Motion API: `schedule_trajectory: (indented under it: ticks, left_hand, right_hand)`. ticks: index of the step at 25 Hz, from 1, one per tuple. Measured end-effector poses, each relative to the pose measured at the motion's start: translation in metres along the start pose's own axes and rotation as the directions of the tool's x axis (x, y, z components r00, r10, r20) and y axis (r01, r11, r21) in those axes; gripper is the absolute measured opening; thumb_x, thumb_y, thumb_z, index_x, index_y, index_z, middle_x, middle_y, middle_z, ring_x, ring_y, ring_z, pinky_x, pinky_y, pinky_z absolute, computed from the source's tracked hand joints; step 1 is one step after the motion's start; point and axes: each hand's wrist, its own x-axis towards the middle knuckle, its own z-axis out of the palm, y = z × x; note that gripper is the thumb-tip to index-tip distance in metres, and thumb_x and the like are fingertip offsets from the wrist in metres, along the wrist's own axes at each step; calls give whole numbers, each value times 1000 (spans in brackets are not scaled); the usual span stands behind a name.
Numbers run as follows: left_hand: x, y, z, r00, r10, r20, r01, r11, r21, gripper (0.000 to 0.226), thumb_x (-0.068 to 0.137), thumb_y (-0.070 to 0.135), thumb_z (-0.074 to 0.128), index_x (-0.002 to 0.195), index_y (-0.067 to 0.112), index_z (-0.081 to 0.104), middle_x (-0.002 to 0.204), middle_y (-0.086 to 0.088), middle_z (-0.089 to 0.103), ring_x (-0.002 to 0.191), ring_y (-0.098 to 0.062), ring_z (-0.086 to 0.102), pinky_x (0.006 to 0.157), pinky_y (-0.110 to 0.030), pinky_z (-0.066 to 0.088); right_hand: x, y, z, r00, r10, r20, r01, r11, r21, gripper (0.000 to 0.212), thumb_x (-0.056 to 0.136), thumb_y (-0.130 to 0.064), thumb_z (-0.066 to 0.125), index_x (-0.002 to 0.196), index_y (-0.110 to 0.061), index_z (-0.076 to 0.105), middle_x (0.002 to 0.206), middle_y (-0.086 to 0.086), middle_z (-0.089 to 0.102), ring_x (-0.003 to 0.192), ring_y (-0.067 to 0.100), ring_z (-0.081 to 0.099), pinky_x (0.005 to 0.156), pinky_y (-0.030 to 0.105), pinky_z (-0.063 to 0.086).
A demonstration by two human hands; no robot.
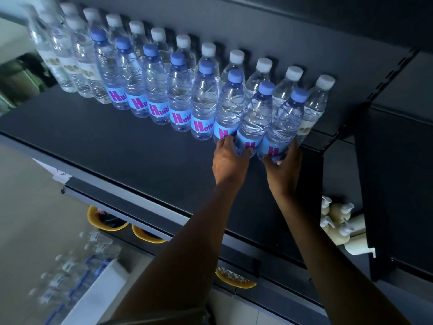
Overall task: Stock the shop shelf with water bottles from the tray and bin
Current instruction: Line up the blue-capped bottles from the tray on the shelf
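Observation:
Two rows of water bottles stand on the dark shelf [117,148]: white-capped ones [235,66] at the back, blue-capped ones [178,95] with blue and pink labels in front. My left hand [230,160] grips the base of a blue-capped bottle [256,118] near the row's right end. My right hand [284,165] grips the base of the last blue-capped bottle [284,123]. Both bottles stand upright on the shelf, touching each other. On the floor at lower left, more bottles [77,266] lie blurred in a tray.
White pump bottles [339,221] sit on a lower shelf to the right. Yellow bowls [107,221] show under the shelf edge. A dark upright panel [386,184] bounds the shelf on the right. Bare shelf lies in front of the rows.

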Motion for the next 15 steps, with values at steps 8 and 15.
schedule_trajectory:
  ticks: [8,15]
  left_hand:
    - [4,-11,-8,998,-45,45,49,995,-89,25,82,25,73,95,8,59,104,-4,57,85,-17,58,72,-27,43]
    - [-2,-24,-35,952,19,306,86,941,-328,24,84,21,76,104,19,64,117,-3,59,96,-4,61,81,-20,51]
  right_hand:
    - [-8,-3,3,995,95,-24,-91,986,140,63,80,-12,82,137,-11,54,127,8,59,114,30,63,94,54,56]
    - [-39,-30,10,975,206,-85,-185,959,214,85,79,2,80,153,-8,38,139,15,40,119,28,61,100,49,57]
